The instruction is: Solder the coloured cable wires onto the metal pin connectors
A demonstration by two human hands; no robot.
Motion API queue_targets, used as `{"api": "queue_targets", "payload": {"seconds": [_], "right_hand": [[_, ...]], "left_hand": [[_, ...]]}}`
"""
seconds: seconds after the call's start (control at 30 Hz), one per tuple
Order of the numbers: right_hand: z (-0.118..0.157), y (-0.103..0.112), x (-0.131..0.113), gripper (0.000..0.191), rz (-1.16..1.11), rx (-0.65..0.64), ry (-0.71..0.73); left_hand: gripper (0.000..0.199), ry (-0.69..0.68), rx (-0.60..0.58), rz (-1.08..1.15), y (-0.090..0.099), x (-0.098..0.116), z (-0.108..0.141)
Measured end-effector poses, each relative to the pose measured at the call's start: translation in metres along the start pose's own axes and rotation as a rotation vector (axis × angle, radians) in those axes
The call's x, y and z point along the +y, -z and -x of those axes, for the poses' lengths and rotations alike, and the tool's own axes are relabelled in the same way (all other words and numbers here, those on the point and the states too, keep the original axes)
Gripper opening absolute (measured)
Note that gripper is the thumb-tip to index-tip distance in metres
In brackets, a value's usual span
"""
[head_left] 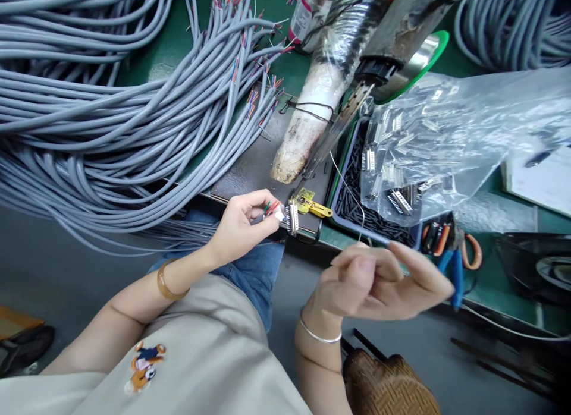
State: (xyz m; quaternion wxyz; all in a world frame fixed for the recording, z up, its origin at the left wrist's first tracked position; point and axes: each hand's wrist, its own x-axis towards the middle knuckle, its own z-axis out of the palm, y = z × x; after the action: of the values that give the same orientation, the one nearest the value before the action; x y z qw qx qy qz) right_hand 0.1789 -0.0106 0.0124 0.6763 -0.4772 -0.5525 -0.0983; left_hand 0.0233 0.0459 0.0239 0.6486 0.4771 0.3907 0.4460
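My left hand is closed on the end of a grey cable, whose thin coloured wires show between the fingertips. Just right of those fingers a metal multi-pin connector sits at the bench edge, by a yellow clamp. My right hand is raised in front of the bench, palm partly up. Its thumb and index finger pinch together near a thin wire that runs up towards the soldering iron; the other fingers are partly spread.
Bundles of grey cable cover the left. A wrapped white stand rises mid-bench. To the right are a tray of black sleeves, a clear bag of connectors, pliers and a black case. A woven stool stands below.
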Motion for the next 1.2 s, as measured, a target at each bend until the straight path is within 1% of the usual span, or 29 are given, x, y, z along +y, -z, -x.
{"api": "queue_targets", "payload": {"seconds": [0.03,0.1,0.17,0.27,0.3,0.33,0.5,0.57,0.7,0.83,1.1,1.2], "right_hand": [[-0.002,0.001,-0.002,0.036,0.001,-0.013,-0.031],[-0.004,0.003,-0.007,0.038,0.071,-0.113,-0.102],[-0.004,0.004,-0.011,0.029,0.147,-0.251,-0.185],[-0.001,0.001,-0.013,0.011,0.145,-0.487,-0.288],[-0.001,0.0,-0.013,0.008,0.129,-0.533,-0.316],[0.0,-0.003,-0.012,0.007,0.12,-0.554,-0.329],[0.0,-0.014,-0.005,0.008,0.121,-0.495,-0.334],[0.0,-0.017,-0.004,0.008,0.115,-0.487,-0.345],[-0.002,-0.019,-0.003,0.007,0.112,-0.487,-0.356],[-0.002,-0.016,-0.002,0.006,0.113,-0.491,-0.338],[-0.003,-0.011,-0.004,0.006,0.108,-0.535,-0.317],[-0.005,-0.01,-0.006,0.007,0.118,-0.545,-0.299]], "left_hand": [[0.013,0.005,-0.01,0.001,0.001,0.0,0.0],[0.014,0.02,-0.035,0.015,0.002,0.0,-0.001],[0.014,0.037,-0.061,0.033,0.003,0.0,-0.003],[0.012,0.038,-0.081,0.05,0.002,-0.001,-0.005],[0.012,0.028,-0.078,0.047,0.001,-0.001,-0.006],[0.011,0.014,-0.066,0.039,0.001,-0.002,-0.007],[0.008,-0.047,0.049,-0.004,-0.003,-0.004,-0.012],[0.009,-0.057,0.071,-0.003,-0.004,-0.003,-0.014],[0.008,-0.057,0.075,-0.036,-0.003,0.0,-0.015],[0.006,-0.08,0.074,-0.064,-0.003,0.002,-0.015],[0.008,-0.07,0.081,-0.051,-0.004,0.005,-0.016],[0.01,-0.063,0.067,-0.024,-0.004,0.006,-0.016]]}}
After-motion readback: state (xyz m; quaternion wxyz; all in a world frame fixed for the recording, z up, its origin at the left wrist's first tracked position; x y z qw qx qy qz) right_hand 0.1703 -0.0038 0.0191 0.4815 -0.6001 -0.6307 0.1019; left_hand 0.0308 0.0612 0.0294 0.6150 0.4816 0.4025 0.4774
